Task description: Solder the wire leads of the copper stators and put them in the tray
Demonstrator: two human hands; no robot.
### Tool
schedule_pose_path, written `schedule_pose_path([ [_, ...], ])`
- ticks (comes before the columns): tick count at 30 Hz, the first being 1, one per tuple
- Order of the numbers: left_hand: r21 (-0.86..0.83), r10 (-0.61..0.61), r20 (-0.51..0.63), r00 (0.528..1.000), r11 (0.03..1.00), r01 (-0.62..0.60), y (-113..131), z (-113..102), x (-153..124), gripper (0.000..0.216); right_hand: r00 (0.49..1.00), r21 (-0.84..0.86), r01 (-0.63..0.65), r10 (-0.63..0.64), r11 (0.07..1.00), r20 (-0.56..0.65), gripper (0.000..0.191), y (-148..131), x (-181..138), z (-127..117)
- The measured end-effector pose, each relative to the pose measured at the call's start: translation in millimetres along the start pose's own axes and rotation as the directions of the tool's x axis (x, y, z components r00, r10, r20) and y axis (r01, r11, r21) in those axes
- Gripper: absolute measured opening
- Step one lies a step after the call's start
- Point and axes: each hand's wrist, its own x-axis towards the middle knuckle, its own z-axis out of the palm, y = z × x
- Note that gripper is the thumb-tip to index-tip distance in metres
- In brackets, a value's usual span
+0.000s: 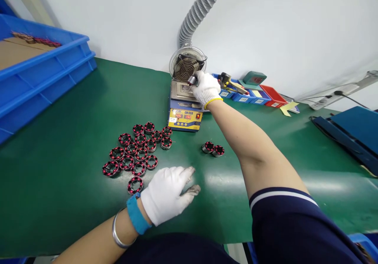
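My right hand (206,87), in a white glove, grips a motor stator (193,80) with a shiny metal side, tilted over the solder pot (185,116). The pot has a yellow front panel with red lit digits. My left hand (169,193), also gloved, hovers low over the green table with its fingers apart and nothing between them. To its left stand several wound stators (141,154) with red and black tops, grouped on the table. Two more stators (213,148) touch each other to the right of the pot. The underside of the held stator is hidden.
Behind the pot, a round fan hood (186,68) joins a grey ribbed hose (201,14). Blue crates (44,73) stand at the left. Small blue and red bins (273,96) with tools sit at the back right, near a power strip (336,95) and blue folder (351,132).
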Motion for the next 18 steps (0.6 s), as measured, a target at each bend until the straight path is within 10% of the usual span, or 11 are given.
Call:
schedule_pose_path([
  [7, -0.280, -0.266, -0.192, 0.945, 0.937, 0.208, -4.3, -6.9, 4.6, 0.036, 0.993, 0.577, -0.082, 0.114, 0.813, -0.019, 0.028, -0.8, -34.6, -23.9],
  [14, -0.917, -0.804, -0.005, 0.594, 0.241, 0.319, -8.0, -11.1, 22.1, 0.052, 0.918, 0.872, -0.396, 0.116, 0.290, 0.378, 0.035, -48.3, -139.8, -19.5],
  [18, -0.976, -0.853, 0.009, 0.521, 0.107, 0.191, -12.8, -7.1, 25.0, 0.054, 0.889, 0.883, -0.452, -0.015, 0.125, 0.457, 0.056, -72.2, -186.9, -24.6],
])
